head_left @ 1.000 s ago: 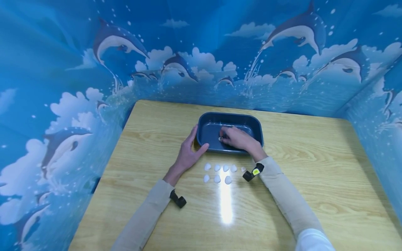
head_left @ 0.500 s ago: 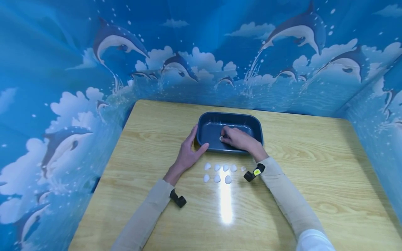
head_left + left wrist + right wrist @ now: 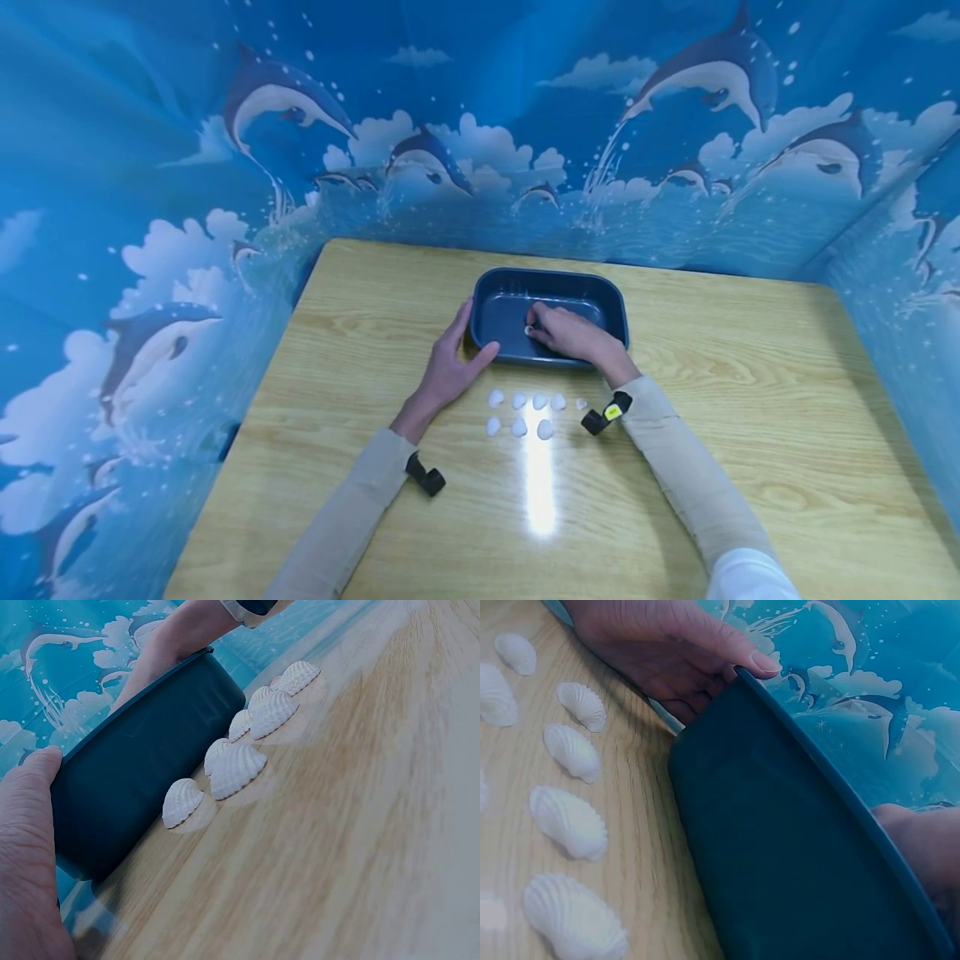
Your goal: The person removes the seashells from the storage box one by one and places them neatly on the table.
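A dark blue rectangular basin (image 3: 551, 357) stands on the table. My left hand (image 3: 444, 367) grips its near left corner, thumb over the rim and fingers along the left side. My right hand (image 3: 572, 332) reaches down inside, fingers bent, pinching a small whitish piece (image 3: 528, 331) close over the floor of the basin. Its kind is too small to tell. In the right wrist view the basin wall hides most of the right hand (image 3: 922, 840). White ribbed seashells (image 3: 238, 771) lie on the wood in two rows, just in front of the basin.
The wood-grain table (image 3: 750, 400) extends to both sides and toward me. A smaller shell (image 3: 581, 404) ends the far row, near the right wrist camera (image 3: 595, 421). Blue dolphin-print cloth (image 3: 480, 150) hangs behind the table and at its sides.
My right hand shifted very slightly to the right inside the basin with the whitish piece. My left hand and the shells have stayed in place.
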### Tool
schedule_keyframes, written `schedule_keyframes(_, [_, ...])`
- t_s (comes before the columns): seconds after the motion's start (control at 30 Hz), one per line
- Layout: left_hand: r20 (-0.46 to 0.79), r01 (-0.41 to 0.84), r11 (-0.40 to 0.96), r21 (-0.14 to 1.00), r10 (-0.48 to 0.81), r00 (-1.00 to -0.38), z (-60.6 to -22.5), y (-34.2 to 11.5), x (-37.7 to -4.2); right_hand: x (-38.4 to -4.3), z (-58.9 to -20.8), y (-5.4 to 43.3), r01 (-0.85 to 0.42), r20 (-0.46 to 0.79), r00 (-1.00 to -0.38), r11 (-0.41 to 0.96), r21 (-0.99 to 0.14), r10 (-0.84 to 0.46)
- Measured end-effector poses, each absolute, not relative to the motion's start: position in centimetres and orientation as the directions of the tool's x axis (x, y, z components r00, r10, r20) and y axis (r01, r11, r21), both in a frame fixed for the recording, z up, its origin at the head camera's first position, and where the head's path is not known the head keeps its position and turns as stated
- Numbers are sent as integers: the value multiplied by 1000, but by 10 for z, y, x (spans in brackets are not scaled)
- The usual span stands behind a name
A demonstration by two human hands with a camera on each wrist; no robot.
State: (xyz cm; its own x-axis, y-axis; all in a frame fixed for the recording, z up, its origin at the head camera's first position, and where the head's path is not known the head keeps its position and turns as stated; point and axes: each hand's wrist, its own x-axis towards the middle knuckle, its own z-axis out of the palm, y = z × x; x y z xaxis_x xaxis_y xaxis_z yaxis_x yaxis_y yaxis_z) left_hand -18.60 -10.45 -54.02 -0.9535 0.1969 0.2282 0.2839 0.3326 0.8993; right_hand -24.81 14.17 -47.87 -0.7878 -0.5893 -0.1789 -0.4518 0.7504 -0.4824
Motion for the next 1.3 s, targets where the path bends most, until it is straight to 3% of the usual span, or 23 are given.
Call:
schedule_keyframes(0.57, [225,281,333,900,198,-954,-539,-104,-186,-244,-472,150,-432,-191,-796,760,-486,-575])
schedule_keyframes(1.03, [227,283,341,896,196,-954,-540,-104,-186,-228,-440,161,-423,-146,-830,779,-464,-538])
schedule_keyframes(1.3, [228,282,337,898,191,-955,-539,-103,-185,-242,-459,152,-460,-157,-800,761,-458,-579])
